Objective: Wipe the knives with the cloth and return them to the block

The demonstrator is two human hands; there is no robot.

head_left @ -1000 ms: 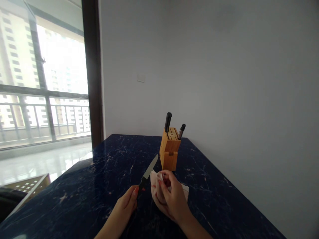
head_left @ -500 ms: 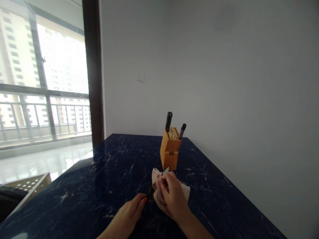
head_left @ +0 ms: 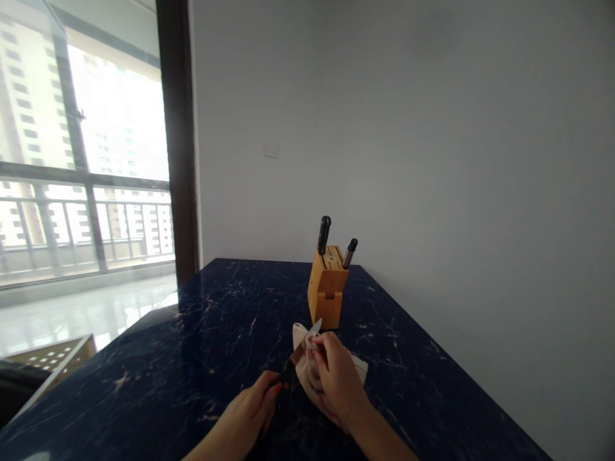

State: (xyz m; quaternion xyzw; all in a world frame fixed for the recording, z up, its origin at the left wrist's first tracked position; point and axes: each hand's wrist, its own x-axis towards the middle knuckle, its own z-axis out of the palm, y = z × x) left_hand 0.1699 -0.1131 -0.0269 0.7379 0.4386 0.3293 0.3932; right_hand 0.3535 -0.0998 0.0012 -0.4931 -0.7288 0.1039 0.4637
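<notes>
My left hand (head_left: pixel 254 404) is closed round the black handle of a knife (head_left: pixel 289 370), whose blade points up and away to the right. A pale cloth (head_left: pixel 307 378) is folded about the middle of the blade, and the bare tip sticks out beyond it. Pinching the cloth against the blade is my right hand (head_left: pixel 339 378); part of the cloth hangs below and to the right of it. Just past the blade tip stands a wooden knife block (head_left: pixel 328 291) holding a black-handled knife (head_left: pixel 324 234) and a second handle with a metallic lower part (head_left: pixel 350 253).
The dark blue marbled table (head_left: pixel 230 307) runs back towards the grey wall (head_left: pixel 432 160). On the left are a large window (head_left: pixel 120 128) and, low beside the table, a perforated light-coloured piece (head_left: pixel 62 358) with something dark on it.
My right hand and the cloth have shifted slightly along the blade, and more of the blade near the handle now shows. The left hand has moved a touch left.
</notes>
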